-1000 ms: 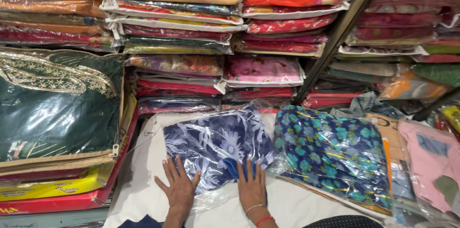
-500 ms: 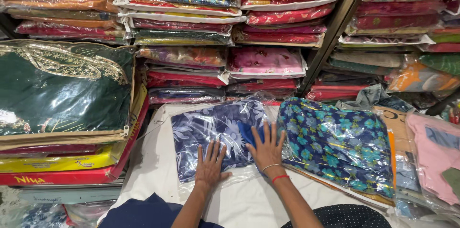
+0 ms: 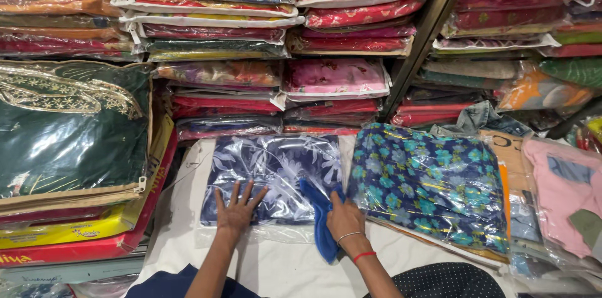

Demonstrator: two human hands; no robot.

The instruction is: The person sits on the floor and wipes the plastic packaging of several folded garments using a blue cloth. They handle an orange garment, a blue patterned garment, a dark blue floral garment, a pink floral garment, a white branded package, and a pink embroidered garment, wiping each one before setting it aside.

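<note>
Shelves of folded fabric packs behind a white surface. Navy floral packet lies flat at its centre. My left hand rests spread on it, fingers loose; my right hand grips a blue cloth at the packet's edge. Teal floral packet just beside, right.

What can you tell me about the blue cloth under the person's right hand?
The blue cloth is a small, soft-looking, plain bright blue piece, crumpled into a loose strip. The right hand presses on it. Its upper end lies on the clear plastic packet of navy floral fabric; its lower end reaches onto the white surface.
</note>
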